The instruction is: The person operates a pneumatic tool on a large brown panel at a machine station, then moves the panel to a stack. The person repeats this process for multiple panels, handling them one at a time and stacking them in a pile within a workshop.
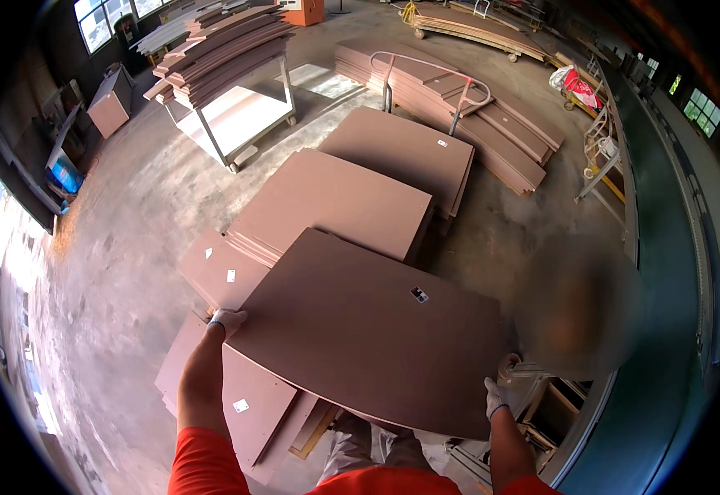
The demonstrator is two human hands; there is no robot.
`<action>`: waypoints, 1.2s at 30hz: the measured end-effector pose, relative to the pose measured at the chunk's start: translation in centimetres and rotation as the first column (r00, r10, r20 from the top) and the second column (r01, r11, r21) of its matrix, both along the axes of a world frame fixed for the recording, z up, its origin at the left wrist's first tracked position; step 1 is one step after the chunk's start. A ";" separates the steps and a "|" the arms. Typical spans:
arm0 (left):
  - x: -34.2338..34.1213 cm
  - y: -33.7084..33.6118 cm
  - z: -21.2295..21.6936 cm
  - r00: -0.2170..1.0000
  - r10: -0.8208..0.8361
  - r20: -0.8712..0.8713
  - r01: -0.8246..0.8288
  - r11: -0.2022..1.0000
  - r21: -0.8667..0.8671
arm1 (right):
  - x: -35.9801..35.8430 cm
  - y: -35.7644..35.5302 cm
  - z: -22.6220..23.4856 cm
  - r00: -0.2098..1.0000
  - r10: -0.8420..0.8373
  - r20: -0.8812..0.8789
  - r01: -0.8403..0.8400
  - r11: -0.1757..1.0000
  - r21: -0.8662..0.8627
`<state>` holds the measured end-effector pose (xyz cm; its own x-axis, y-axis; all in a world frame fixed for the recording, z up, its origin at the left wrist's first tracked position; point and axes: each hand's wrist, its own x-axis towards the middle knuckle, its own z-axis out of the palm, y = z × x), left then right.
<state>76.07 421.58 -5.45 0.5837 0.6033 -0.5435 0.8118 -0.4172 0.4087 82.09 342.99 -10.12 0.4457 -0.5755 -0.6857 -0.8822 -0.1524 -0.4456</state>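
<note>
A large brown panel [360, 330] with a small black-and-white label is held tilted in front of my body. My left hand [228, 320], in a white glove, is closed on its left edge. At its right edge my right hand [494, 396], also gloved, grips the panel near the front corner. Just beyond that, what looks like another person's hand [508, 368] is at the same edge; a blurred patch hides most of what is there. Behind the panel stands a stack of similar brown panels [335, 194]. Below and left lie more labelled panels [252, 396].
A hand trolley with a curved handle [430, 58] stands behind the stacks, beside long brown boards [492, 132]. A white cart [236, 120] carries piled boards at the far left. Along the right runs a green conveyor belt [665, 272]. Wooden frames [554, 408] sit near my right arm.
</note>
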 end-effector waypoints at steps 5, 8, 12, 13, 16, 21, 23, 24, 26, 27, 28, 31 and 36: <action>-2.5 6.4 -1.1 0.721 0.648 0.248 -0.367 0.660 -0.656 | 2.2 5.2 -1.3 0.994 0.105 -0.017 -0.105 0.995 0.004; -1.8 5.3 -3.9 0.354 0.832 0.428 -0.328 0.539 -0.776 | 6.0 9.6 -3.4 0.981 0.183 0.067 -0.188 0.979 0.085; 7.2 -6.1 -6.4 0.167 0.916 0.365 -0.383 0.402 -0.832 | 12.5 19.3 -1.3 0.977 0.186 0.108 -0.205 0.956 0.210; 9.1 -8.8 -6.1 0.232 0.903 0.360 -0.336 0.422 -0.842 | 13.7 20.0 -2.6 0.953 0.226 0.203 -0.272 0.932 0.239; 11.3 -11.2 -11.1 0.492 0.780 0.387 -0.311 0.573 -0.759 | 17.8 26.6 -1.8 0.861 0.321 0.394 -0.427 0.877 0.219; 19.6 -7.9 -7.7 0.518 0.813 0.266 -0.360 0.489 -0.795 | 24.0 30.0 -4.3 0.807 0.309 0.504 -0.474 0.847 0.239; 20.9 -6.1 -8.8 0.507 0.817 0.275 -0.342 0.484 -0.805 | 25.0 32.1 -4.3 0.797 0.366 0.480 -0.521 0.819 0.241; 20.9 -5.5 -10.1 0.518 0.815 0.258 -0.348 0.477 -0.807 | 24.5 32.6 -4.9 0.829 0.385 0.404 -0.498 0.839 0.221; 19.9 -5.3 -12.6 0.727 0.646 0.233 -0.350 0.641 -0.683 | 23.4 33.7 -5.9 0.877 0.410 0.251 -0.457 0.873 0.171; 19.8 -6.8 -13.2 0.762 0.630 0.150 -0.344 0.591 -0.729 | 21.8 32.0 -8.2 0.774 0.564 0.286 -0.589 0.808 -0.001; 17.6 -6.9 -18.1 0.810 0.518 0.274 -0.296 0.766 -0.571 | 20.5 32.0 -9.8 0.609 0.739 0.287 -0.718 0.668 -0.197; 17.2 -11.7 -24.3 0.898 0.361 0.253 -0.276 0.908 -0.315 | 14.2 25.9 -18.6 0.456 0.848 0.271 -0.847 0.507 -0.160; 21.6 -18.0 -21.6 0.840 0.524 0.142 -0.389 0.764 -0.515 | -1.8 18.7 -15.6 0.460 0.879 0.127 -0.886 0.464 -0.009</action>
